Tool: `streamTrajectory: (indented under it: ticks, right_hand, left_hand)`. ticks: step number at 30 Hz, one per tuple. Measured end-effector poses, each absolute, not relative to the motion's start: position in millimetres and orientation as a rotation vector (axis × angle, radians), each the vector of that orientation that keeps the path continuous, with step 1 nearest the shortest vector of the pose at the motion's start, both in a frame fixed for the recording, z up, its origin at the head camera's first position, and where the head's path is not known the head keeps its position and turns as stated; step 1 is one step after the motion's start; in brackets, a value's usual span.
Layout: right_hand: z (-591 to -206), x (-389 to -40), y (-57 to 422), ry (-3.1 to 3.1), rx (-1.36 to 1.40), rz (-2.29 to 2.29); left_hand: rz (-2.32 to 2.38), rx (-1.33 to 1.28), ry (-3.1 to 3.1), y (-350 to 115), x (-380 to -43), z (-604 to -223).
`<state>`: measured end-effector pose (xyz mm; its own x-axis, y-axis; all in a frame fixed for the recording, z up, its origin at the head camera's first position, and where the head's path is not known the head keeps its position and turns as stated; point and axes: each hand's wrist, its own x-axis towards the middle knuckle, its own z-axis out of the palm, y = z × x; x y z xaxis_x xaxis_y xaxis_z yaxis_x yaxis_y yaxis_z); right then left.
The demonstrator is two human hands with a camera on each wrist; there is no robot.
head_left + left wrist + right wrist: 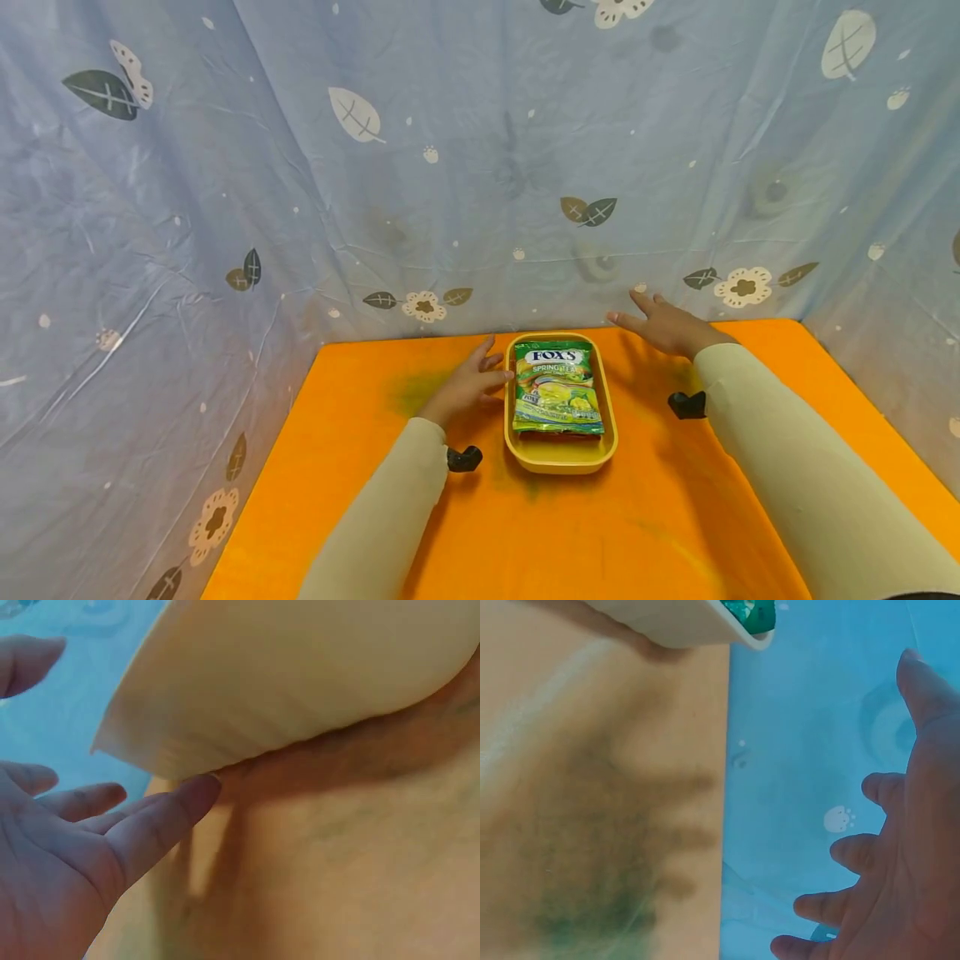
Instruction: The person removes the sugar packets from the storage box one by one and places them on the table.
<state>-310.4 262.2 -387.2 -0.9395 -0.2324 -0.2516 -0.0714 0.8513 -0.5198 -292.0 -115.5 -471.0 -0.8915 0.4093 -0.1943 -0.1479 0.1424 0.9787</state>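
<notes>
A yellow rectangular tray (pixel 562 464) stands on the orange table with a green candy packet (pixel 557 387) labelled FOX'S Spring Tea lying face up in it. At the tray's left side is my left hand (pixel 471 385), fingers loosely extended, a fingertip right at the tray wall. In the left wrist view, the tray's outer wall (pixel 285 682) rises above that hand's fingers (pixel 161 825). My right hand (pixel 666 327) is raised to the right of the tray, apart from it, its fingers spread and holding nothing. The right wrist view shows the tray's corner (pixel 694 630) with some green packet.
A blue-grey curtain (pixel 480 167) printed with leaves and flowers hangs behind the table and along both sides. The orange tabletop (pixel 540 542) carries dark green stains. A black wrist strap piece (pixel 463 459) sits at the left cuff, another (pixel 687 406) at the right.
</notes>
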Motion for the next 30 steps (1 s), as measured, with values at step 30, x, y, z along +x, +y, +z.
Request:
streamTrajectory:
  ticks: [30]
  right_hand:
    - [-380.9,-296.1,238.5,2.006,-0.228,-1.572]
  left_hand:
    - [1.89,0.259,1.874,-113.1,-280.8,-493.1]
